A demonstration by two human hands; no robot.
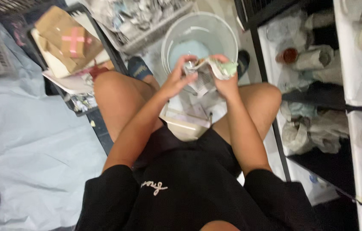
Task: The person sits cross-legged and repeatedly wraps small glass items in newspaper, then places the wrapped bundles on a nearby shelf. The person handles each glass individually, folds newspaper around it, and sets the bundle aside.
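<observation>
I sit with my knees apart and both hands raised over a clear plastic bucket [228, 32] on the floor. My left hand [176, 79] pinches the left edge of a crumpled printed wrapper [202, 75]. My right hand [226, 81] grips the wrapper's right side together with a pale green lump [229, 67] sticking out at the top. The wrapper hangs just in front of the bucket's near rim. A bluish patch shows at the bucket's bottom.
A wire basket [147, 21] of crumpled wrappers stands behind left. A brown cardboard box with pink tape [67, 40] lies on a tray at left. Dark shelves [317, 98] with bags and jars run along the right. A grey sheet [31, 141] covers the left floor.
</observation>
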